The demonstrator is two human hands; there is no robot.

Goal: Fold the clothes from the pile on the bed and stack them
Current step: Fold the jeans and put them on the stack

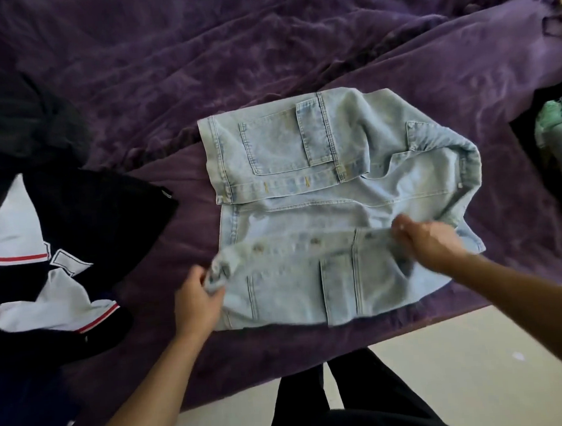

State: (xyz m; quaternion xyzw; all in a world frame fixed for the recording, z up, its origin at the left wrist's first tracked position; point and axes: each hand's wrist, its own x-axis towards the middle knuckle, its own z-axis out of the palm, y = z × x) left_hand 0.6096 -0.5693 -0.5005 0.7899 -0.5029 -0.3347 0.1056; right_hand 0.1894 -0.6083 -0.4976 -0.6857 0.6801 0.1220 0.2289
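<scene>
Bed under a purple blanket, filling the view. Near its front edge, a pale denim jacket, far front panel folded flat, near panel lifted. Along the left edge, a heap of dark and white clothes. Both forearms stretched in over the front edge. Left hand clenched round the near panel's hem corner. Right hand pinching the buttoned edge by the collar.

The bed is covered by a rumpled purple blanket; a pale, smooth floor is seen past its near edge
</scene>
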